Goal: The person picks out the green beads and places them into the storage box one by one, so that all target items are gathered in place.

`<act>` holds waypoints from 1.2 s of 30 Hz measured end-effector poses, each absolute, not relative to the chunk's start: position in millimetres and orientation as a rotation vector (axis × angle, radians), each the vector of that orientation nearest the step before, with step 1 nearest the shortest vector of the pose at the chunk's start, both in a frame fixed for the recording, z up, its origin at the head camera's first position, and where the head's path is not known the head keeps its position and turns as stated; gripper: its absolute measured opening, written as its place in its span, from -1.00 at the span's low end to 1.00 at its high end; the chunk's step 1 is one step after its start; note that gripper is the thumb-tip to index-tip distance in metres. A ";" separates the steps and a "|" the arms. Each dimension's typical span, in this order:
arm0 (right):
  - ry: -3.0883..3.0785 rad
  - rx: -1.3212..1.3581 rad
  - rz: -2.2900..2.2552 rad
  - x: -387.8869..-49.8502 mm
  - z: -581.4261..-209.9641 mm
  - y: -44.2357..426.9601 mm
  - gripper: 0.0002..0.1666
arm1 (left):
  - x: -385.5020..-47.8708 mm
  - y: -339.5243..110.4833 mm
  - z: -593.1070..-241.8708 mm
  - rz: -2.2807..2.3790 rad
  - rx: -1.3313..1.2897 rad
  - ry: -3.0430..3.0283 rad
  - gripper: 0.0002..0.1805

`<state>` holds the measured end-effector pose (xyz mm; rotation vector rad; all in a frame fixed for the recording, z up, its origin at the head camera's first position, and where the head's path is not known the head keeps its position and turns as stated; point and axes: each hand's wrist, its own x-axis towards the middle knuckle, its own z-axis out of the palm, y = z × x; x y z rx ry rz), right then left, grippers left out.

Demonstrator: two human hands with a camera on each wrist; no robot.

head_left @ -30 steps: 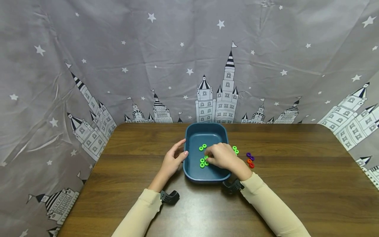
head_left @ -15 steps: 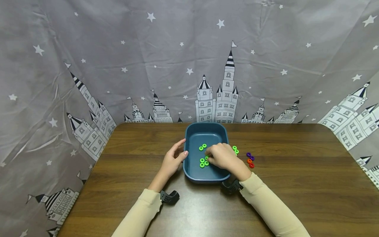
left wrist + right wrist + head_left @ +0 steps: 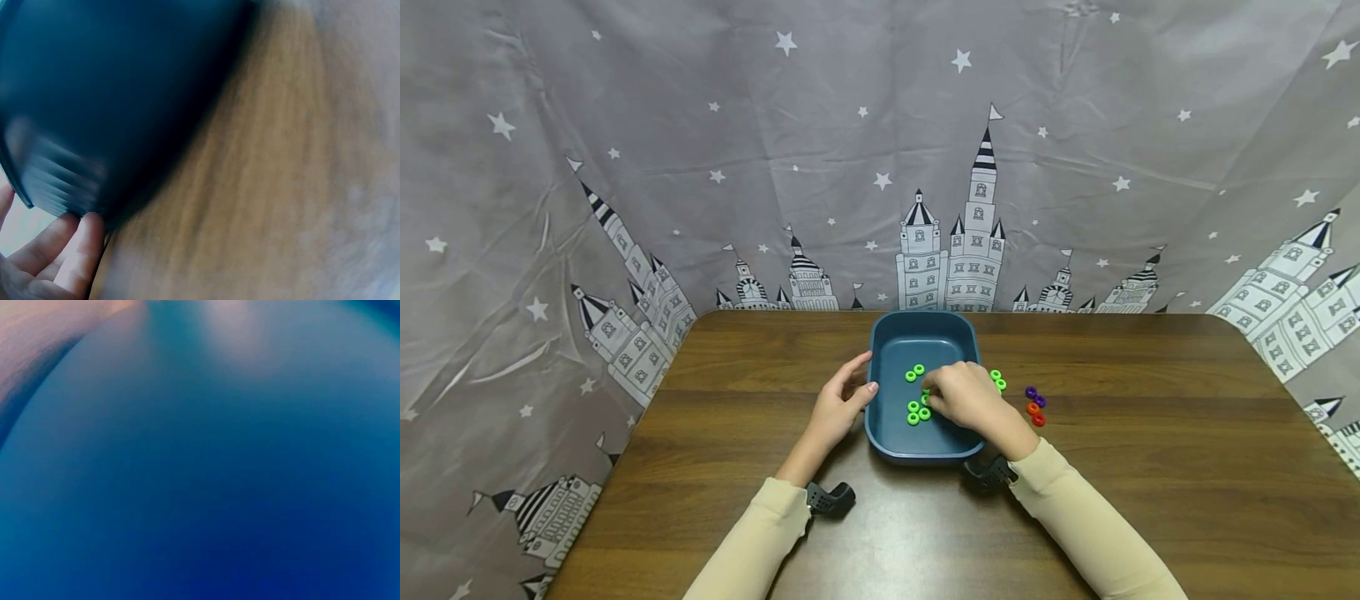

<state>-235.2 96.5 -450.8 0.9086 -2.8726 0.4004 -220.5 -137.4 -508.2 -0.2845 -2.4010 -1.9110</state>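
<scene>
A dark blue rectangular tub [image 3: 891, 437] stands on the table, with several small bright green rings [image 3: 913, 419] on its floor. My left hand [image 3: 841, 400] is at its left side, thumb and fingers touching the outer wall. In the left wrist view, fingertips [image 3: 90, 228] rest against the ribbed end of the tub. My right hand [image 3: 961, 393] reaches in over the right rim, fingers bent down. A green ring [image 3: 927, 391] shows partly at its fingertips, which seem to pinch it. The right wrist view has only blurred tub wall [image 3: 206, 456] and some skin.
Right of the tub, green rings [image 3: 1001, 384] lie close to its wall. Farther right on the wooden table [image 3: 1150, 467] are purple rings [image 3: 1031, 392], an orange ring [image 3: 1032, 408] and a red ring [image 3: 1038, 420]. A grey castle-print cloth [image 3: 820, 125] hangs behind.
The right fingertips have shifted slightly, and part of another green ring now shows at them, above the little group. The left hand and tub stay put.
</scene>
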 end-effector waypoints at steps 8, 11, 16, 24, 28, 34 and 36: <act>-2.813 0.928 0.643 -236.3 -448.2 102.9 -0.82 | -220.3 -136.2 -508.6 -1.904 -0.275 -2.405 -0.42; -2.719 0.904 0.884 -237.4 -441.7 113.7 -0.78 | -220.2 -135.5 -508.4 -1.903 -0.282 -2.406 -0.41; -2.605 0.764 1.048 -240.0 -430.5 140.6 -0.77 | -220.7 -135.3 -507.9 -1.890 -0.284 -2.402 -0.42; -2.579 0.612 1.016 -245.4 -431.3 181.3 -0.77 | -219.6 -137.3 -508.5 -1.888 -0.277 -2.407 -0.41; -2.626 0.565 0.982 -248.2 -438.6 193.4 -0.77 | -219.0 -138.0 -507.6 -1.887 -0.272 -2.412 -0.41; -2.729 0.511 0.955 -254.0 -452.1 204.4 -0.75 | -219.6 -137.3 -506.3 -1.888 -0.255 -2.419 -0.41; -2.752 0.504 0.949 -256.0 -456.1 207.3 -0.74 | -220.1 -136.7 -506.0 -1.893 -0.255 -2.416 -0.41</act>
